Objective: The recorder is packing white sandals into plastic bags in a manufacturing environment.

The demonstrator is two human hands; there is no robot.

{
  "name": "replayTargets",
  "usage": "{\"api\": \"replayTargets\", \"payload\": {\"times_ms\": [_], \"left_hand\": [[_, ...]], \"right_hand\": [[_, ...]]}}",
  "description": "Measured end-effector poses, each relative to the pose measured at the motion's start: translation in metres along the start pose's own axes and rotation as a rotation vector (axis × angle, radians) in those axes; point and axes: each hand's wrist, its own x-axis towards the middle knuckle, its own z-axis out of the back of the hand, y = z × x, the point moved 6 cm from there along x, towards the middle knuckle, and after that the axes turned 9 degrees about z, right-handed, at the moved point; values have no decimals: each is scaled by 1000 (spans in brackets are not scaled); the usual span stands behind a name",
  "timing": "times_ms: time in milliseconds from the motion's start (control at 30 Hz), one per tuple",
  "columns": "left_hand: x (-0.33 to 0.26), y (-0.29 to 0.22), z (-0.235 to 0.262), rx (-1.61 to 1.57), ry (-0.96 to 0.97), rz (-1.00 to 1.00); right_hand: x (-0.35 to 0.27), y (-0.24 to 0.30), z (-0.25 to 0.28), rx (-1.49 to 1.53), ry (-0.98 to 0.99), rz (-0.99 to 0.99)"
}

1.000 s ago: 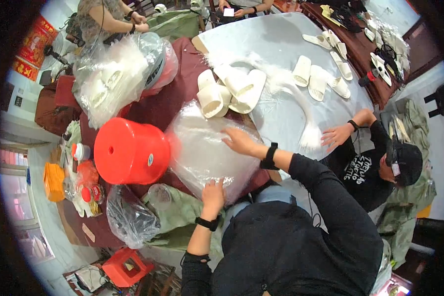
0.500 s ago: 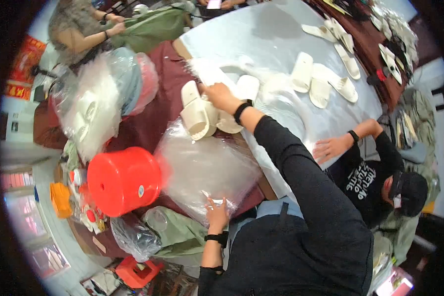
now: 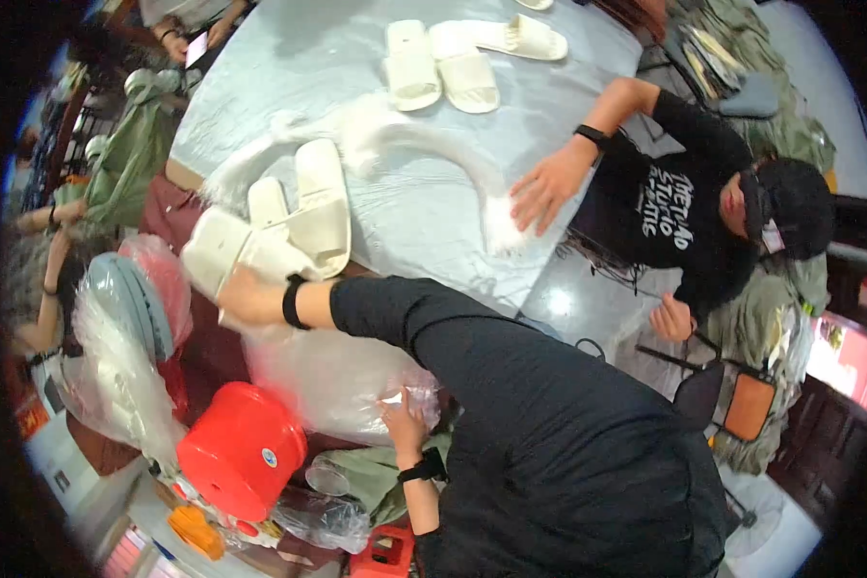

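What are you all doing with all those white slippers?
A person in a black top is handling cream-white slippers at the edge of a big round table. Their right hand grips a pair of them, while the left hand holds a clear plastic bag that lies just below. More slippers lie further up the table. A second person sits at the table with one hand flat on its cover. A red stool stands beside the bag.
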Motion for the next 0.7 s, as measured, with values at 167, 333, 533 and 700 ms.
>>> {"api": "replayTargets", "payload": {"times_ms": [167, 333, 533, 700], "left_hand": [[-24, -13, 27, -93, 121, -4], [-48, -52, 60, 242, 147, -227], [-16, -77, 89, -126, 315, -300], [42, -156, 103, -98, 54, -653]], "right_hand": [[-90, 90, 14, 234, 17, 88], [-191, 99, -21, 162, 103, 245], [-255, 53, 48, 221, -166, 28], [-387, -20, 107, 300, -520, -479]]}}
